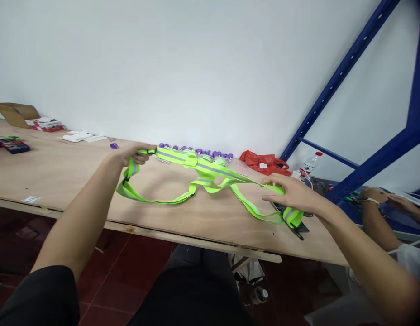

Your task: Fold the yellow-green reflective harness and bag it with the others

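A neon yellow-green reflective strap vest (pixel 203 177) lies stretched across the plywood table (pixel 60 176). My left hand (pixel 133 154) is closed around its left end, near a black buckle, holding that end just above the table. My right hand (pixel 291 192) pinches the straps at the right end, fingers together over the band. Loops of strap sag onto the table between both hands. A dark flat object (pixel 298 226) lies under the right end of the strap.
A row of purple-capped clear items (pixel 199 151) runs along the wall. A red plastic bag (pixel 264 163), a bottle (pixel 310 164), a cardboard box (pixel 13 113), red-white packs (pixel 45 123) and papers sit at the back. Another person's arms (pixel 383 203) work at right by blue shelving (pixel 366 149).
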### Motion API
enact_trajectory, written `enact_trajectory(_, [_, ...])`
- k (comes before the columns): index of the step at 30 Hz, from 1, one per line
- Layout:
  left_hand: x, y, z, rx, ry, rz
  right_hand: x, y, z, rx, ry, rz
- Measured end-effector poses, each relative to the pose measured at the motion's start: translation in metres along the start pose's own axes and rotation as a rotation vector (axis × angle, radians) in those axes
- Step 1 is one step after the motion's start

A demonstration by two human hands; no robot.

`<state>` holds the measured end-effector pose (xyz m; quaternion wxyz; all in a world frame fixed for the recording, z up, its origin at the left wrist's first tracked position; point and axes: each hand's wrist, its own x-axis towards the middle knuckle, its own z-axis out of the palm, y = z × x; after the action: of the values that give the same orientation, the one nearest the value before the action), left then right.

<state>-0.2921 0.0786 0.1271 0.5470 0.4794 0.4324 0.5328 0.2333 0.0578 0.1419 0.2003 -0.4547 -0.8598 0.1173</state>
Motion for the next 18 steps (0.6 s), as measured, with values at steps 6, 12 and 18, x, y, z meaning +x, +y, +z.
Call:
enact_trajectory(6, [-0.018,0.043,0.012,-0.031,0.126,0.114,0.020,0.016,-0.014,0.290,-0.167,0.060])
enact_trajectory(12, [-0.020,0.066,0.069,-0.230,0.174,0.468,0.043,0.035,-0.029,0.748,-0.132,0.197])
enact_trajectory(18, [0.006,0.072,0.091,-0.372,0.145,0.608,0.052,0.039,-0.028,1.027,0.029,0.226])
